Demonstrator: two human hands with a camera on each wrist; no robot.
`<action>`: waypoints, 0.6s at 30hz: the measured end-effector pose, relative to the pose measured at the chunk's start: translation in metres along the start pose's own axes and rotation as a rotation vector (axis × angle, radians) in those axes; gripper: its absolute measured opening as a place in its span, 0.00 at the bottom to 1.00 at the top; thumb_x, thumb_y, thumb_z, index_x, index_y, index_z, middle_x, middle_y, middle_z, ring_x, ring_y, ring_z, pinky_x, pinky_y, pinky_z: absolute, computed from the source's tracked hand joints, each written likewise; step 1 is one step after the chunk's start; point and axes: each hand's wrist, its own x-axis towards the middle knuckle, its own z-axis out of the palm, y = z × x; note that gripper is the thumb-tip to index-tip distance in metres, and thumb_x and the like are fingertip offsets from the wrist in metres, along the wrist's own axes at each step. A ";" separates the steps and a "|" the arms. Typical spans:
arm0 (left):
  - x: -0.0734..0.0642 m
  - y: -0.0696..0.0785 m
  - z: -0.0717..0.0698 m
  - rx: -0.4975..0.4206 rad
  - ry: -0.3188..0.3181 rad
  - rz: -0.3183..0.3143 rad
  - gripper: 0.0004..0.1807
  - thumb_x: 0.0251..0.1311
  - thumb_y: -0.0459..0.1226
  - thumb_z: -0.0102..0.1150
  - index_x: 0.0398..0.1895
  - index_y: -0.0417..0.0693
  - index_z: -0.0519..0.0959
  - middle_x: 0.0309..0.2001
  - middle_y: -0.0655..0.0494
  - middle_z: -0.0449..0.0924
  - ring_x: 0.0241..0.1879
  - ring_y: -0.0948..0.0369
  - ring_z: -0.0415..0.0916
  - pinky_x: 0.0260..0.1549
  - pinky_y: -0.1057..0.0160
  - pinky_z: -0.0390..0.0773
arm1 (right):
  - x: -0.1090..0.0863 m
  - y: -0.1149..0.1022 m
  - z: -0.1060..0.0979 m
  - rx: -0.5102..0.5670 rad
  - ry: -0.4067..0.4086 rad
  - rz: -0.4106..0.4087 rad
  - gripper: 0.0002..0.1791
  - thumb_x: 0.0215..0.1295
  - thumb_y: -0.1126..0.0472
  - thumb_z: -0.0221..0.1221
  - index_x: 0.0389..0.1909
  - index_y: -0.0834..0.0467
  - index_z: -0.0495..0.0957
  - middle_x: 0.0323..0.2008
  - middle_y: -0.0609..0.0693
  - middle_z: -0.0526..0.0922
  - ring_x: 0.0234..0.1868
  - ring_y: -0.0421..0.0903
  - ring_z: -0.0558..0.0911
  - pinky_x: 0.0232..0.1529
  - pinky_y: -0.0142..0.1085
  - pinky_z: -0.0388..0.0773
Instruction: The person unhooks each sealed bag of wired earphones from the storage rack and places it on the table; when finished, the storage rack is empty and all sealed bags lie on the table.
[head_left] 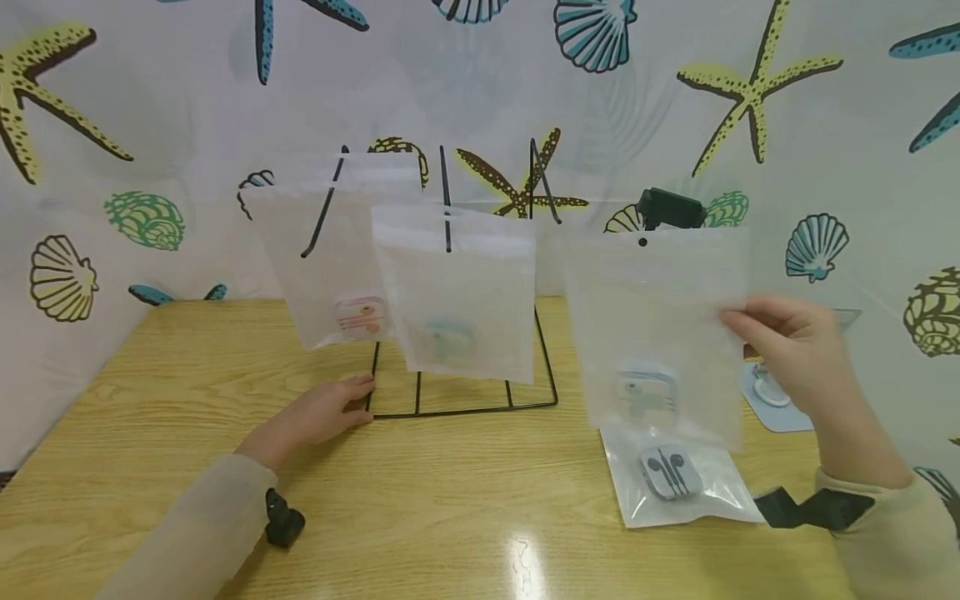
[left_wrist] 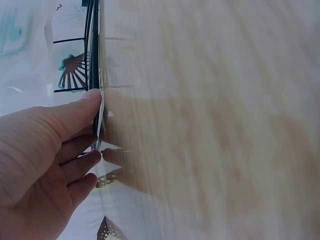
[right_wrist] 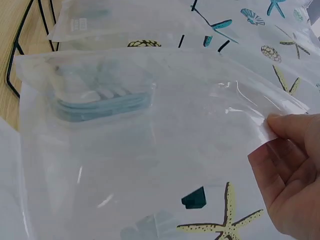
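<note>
My right hand [head_left: 795, 342] pinches the right edge of a frosted zip bag [head_left: 660, 325], holding it upright to the right of a black wire rack [head_left: 465, 411]. Inside this bag, low down, shows a bluish earphone case [head_left: 647, 396]. In the right wrist view, thumb and fingers meet at the bag's [right_wrist: 190, 140] edge. My left hand [head_left: 318, 417] holds the front left corner of the rack's base, thumb in front; the left wrist view shows this hand [left_wrist: 45, 145] against the dark wires. Two frosted bags hang on the rack's hooks: a left bag [head_left: 300, 242] and a middle bag [head_left: 465, 283].
Behind the raised bag, another bag [head_left: 622, 492] with a grey earphone case [head_left: 671, 472] lies on the wooden table [head_left: 420, 517]. A bluish-white package [head_left: 780, 412] lies partly behind the right hand. A bare hook [head_left: 546, 183] projects at the rack's right. A patterned cloth [head_left: 187, 100] covers the wall.
</note>
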 end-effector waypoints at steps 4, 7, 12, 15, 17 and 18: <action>0.000 -0.001 0.000 0.002 0.000 0.003 0.31 0.63 0.40 0.54 0.64 0.29 0.61 0.64 0.33 0.56 0.61 0.39 0.56 0.56 0.43 0.60 | -0.005 0.014 -0.013 0.042 0.002 0.059 0.07 0.61 0.71 0.58 0.37 0.62 0.82 0.27 0.41 0.81 0.22 0.36 0.77 0.25 0.24 0.76; 0.000 -0.001 0.000 0.002 -0.001 -0.001 0.31 0.63 0.40 0.54 0.64 0.29 0.61 0.64 0.33 0.56 0.61 0.39 0.56 0.56 0.43 0.60 | -0.009 0.026 -0.023 0.091 -0.001 0.120 0.09 0.62 0.70 0.57 0.38 0.57 0.83 0.29 0.41 0.82 0.25 0.36 0.79 0.26 0.24 0.77; -0.002 -0.001 0.000 -0.002 0.002 0.001 0.31 0.63 0.40 0.54 0.64 0.30 0.61 0.64 0.33 0.56 0.61 0.39 0.56 0.56 0.43 0.61 | -0.014 0.046 -0.039 0.265 -0.004 0.147 0.11 0.62 0.73 0.55 0.36 0.56 0.83 0.30 0.43 0.81 0.26 0.36 0.80 0.26 0.24 0.77; -0.003 0.000 -0.001 -0.009 0.006 0.005 0.31 0.63 0.39 0.54 0.64 0.29 0.61 0.64 0.33 0.57 0.61 0.39 0.56 0.56 0.43 0.61 | -0.018 0.057 -0.047 0.452 -0.010 0.138 0.13 0.62 0.76 0.52 0.35 0.60 0.83 0.31 0.46 0.81 0.27 0.38 0.81 0.26 0.26 0.78; -0.003 0.001 -0.001 -0.011 0.010 0.009 0.31 0.63 0.39 0.55 0.63 0.29 0.61 0.64 0.32 0.57 0.61 0.39 0.56 0.56 0.43 0.61 | -0.021 0.063 -0.053 0.555 -0.016 0.126 0.14 0.63 0.78 0.50 0.35 0.62 0.83 0.31 0.48 0.81 0.27 0.38 0.81 0.26 0.26 0.78; -0.004 0.002 -0.001 -0.012 0.013 0.010 0.31 0.63 0.38 0.55 0.63 0.29 0.61 0.64 0.32 0.57 0.61 0.39 0.56 0.55 0.43 0.61 | -0.023 0.066 -0.056 0.588 -0.023 0.116 0.15 0.63 0.79 0.49 0.35 0.63 0.83 0.31 0.49 0.81 0.27 0.39 0.81 0.26 0.26 0.78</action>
